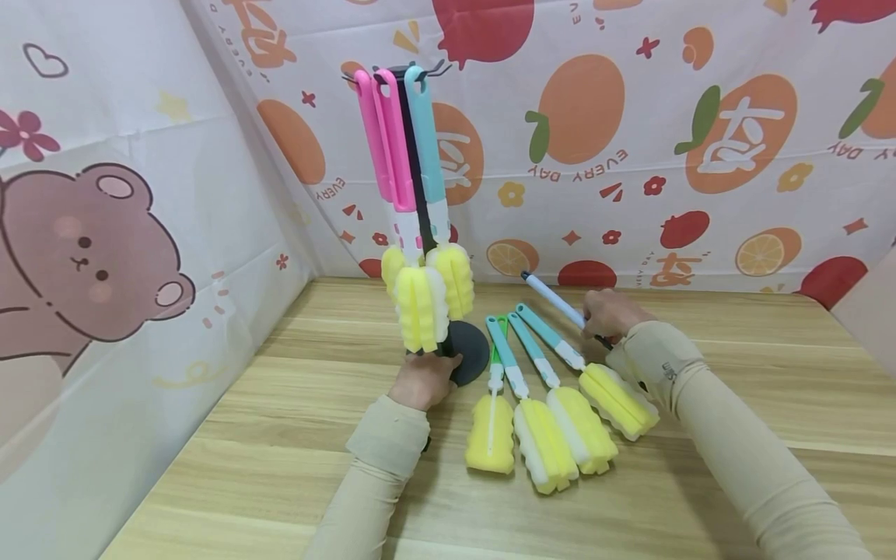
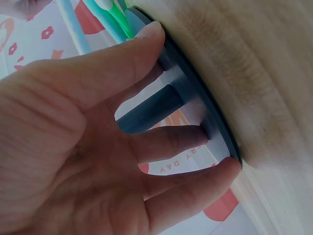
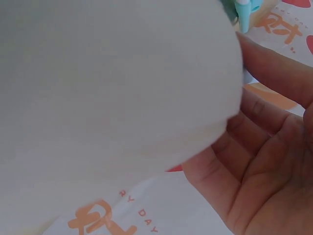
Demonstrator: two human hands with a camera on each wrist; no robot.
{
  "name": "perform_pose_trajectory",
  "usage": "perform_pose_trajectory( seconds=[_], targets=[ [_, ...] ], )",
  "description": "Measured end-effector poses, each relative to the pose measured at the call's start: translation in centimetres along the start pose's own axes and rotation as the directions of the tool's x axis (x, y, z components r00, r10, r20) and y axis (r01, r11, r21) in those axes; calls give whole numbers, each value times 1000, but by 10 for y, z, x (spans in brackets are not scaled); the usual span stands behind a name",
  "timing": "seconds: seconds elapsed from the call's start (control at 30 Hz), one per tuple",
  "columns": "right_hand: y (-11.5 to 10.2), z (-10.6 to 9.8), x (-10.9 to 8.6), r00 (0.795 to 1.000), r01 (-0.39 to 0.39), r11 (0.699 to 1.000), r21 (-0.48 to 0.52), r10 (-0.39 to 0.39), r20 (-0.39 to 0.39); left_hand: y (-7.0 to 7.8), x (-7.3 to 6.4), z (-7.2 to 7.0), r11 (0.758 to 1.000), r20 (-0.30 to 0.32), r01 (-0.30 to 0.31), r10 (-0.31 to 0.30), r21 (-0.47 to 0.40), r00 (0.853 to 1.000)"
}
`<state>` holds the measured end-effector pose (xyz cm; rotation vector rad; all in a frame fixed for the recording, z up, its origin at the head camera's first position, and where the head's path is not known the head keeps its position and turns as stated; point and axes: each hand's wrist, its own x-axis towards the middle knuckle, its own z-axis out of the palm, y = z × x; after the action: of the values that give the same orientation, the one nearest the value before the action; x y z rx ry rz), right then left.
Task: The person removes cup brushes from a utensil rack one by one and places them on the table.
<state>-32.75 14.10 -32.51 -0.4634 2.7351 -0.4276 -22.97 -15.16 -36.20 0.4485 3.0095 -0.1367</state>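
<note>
In the head view a black stand [image 1: 470,354] with a round base rises at centre-left. My left hand [image 1: 425,379] grips this base, thumb and fingertips spread along its rim in the left wrist view. Three sponge brushes hang from its top hooks: two pink-handled brushes [image 1: 396,148] and a blue-handled brush [image 1: 425,132]. My right hand [image 1: 612,313] holds a slim pale-blue stick [image 1: 556,299] with black ends; its exact kind is unclear. In the right wrist view a blurred pale surface [image 3: 117,88] hides much of that hand.
Between the hands, several yellow-and-white sponge brushes lie fanned on the wooden table [image 1: 280,435]: a green-handled brush [image 1: 491,435] and three blue-handled ones, the rightmost blue-handled brush [image 1: 619,400] close to my right sleeve. A printed fruit curtain [image 1: 630,194] stands behind.
</note>
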Motion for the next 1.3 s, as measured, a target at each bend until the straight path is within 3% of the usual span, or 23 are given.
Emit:
perform_pose_trajectory(
  seconds=[0.23,0.43,0.67,0.83,1.07,1.3],
  targets=[
    [1,2,1,1000,-3,1000,-9,3,1,0,-1,0,1000,-9,-2,2,10,1000],
    [2,6,6,1000,-19,997,-77,19,-6,0,-1,1,1000,-23,-7,7,12,1000],
    [1,7,11,998,-30,993,-116,36,48,0,0,0,1000,-6,-3,3,12,1000],
    [1,5,9,998,-26,994,-108,32,55,0,1,-1,1000,10,7,-7,-2,1000],
    [-1,0,4,994,-80,995,-51,84,76,-1,3,1,1000,37,17,-16,-26,999],
    [0,-4,1,999,-34,999,-8,35,41,-2,2,1,1000,21,10,-10,-11,1000]
  ],
)
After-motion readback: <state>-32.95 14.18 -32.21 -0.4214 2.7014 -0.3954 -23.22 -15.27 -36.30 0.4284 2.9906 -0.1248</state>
